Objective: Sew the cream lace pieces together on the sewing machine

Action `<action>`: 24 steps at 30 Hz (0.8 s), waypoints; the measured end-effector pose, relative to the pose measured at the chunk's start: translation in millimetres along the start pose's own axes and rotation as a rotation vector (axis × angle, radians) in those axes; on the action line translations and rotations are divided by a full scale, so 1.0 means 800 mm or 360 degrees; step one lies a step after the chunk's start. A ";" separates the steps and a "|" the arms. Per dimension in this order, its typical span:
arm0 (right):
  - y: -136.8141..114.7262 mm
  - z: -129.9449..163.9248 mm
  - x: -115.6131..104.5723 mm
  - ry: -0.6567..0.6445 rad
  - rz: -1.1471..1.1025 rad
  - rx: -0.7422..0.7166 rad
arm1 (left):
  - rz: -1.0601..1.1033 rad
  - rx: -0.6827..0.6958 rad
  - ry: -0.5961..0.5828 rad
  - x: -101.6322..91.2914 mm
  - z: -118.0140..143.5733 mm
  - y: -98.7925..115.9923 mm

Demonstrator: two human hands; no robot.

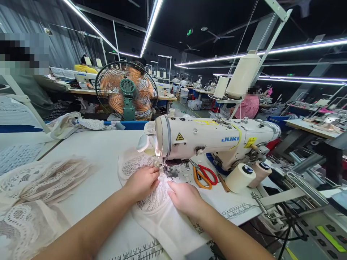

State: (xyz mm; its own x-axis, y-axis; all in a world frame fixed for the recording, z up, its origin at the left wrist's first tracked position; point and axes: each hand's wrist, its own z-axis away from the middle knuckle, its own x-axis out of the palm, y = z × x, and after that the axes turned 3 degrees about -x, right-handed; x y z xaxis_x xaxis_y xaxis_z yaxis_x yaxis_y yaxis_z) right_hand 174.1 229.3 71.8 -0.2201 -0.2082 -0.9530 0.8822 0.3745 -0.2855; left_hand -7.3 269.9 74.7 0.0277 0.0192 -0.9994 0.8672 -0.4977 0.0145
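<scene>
Garment [155, 216] on the table [92, 144], left of scissors [197, 169]

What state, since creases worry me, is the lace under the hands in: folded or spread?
Spread where visible: the lace shows its pattern between the left hand and right hand. Beneath them, cannot tell.

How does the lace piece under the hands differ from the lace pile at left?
Colour: the lace piece looks white; the lace pile is mostly beige.
Place: the lace piece is at the sewing machine, touched by the left hand and right hand; the lace pile lies apart, untouched.
Both show openwork and lie on the white table.
</scene>
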 end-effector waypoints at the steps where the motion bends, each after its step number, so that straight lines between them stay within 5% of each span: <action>1: 0.002 0.003 0.000 0.0016 0.0015 -0.0030 | -0.0022 -0.0018 -0.0001 -0.005 0.003 0.002; 6: 0.021 0.026 0.002 -0.0018 0.0049 -0.0235 | -0.0109 -0.0153 -0.0087 -0.025 0.030 0.018; 14: 0.027 0.025 0.007 -0.0059 0.0100 -0.0299 | 0.0056 -0.0473 -0.0609 -0.023 0.060 0.019; 24: 0.016 0.003 -0.001 -0.0088 0.0137 -0.0178 | 0.0116 -0.0314 -0.0371 0.001 0.042 -0.025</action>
State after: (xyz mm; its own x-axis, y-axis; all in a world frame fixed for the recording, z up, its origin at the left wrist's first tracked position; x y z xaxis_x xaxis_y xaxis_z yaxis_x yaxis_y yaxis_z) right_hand 186.3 232.1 69.3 -0.1199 -0.2191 -0.9683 0.8443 0.4905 -0.2156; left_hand -41.3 250.5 72.6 -0.0020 -0.2212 -0.9752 0.9474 -0.3125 0.0689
